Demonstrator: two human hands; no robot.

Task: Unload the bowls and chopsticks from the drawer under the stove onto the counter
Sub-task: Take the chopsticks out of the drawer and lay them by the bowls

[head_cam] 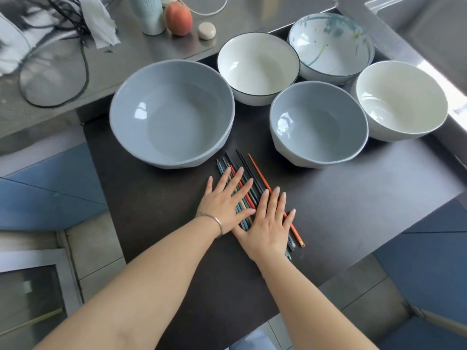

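Hands lie flat on a row of coloured chopsticks (249,190) spread side by side on a dark surface (366,203). The left hand (223,198), with a thin metal bangle (212,219) at its wrist, presses down with straight, spread fingers on the left part of the row. The right hand (269,223) rests beside it, fingers likewise straight, covering the right part, with its thumb just under the left hand's thumb. An orange chopstick (261,176) sticks out along the right edge. Beyond the chopsticks stand five bowls, all upright: a large grey-blue bowl (171,113) on the left, a smaller grey-blue bowl (318,123) to its right, a cream bowl (401,99) further right, a white bowl with a dark rim (257,66) behind, and a white bowl with blue splashes (331,45) at the back right. On the steel counter (63,79) at the far left are a peach (178,17), a pale bottle (149,13), a black cable (84,54) and a crumpled paper (101,24).
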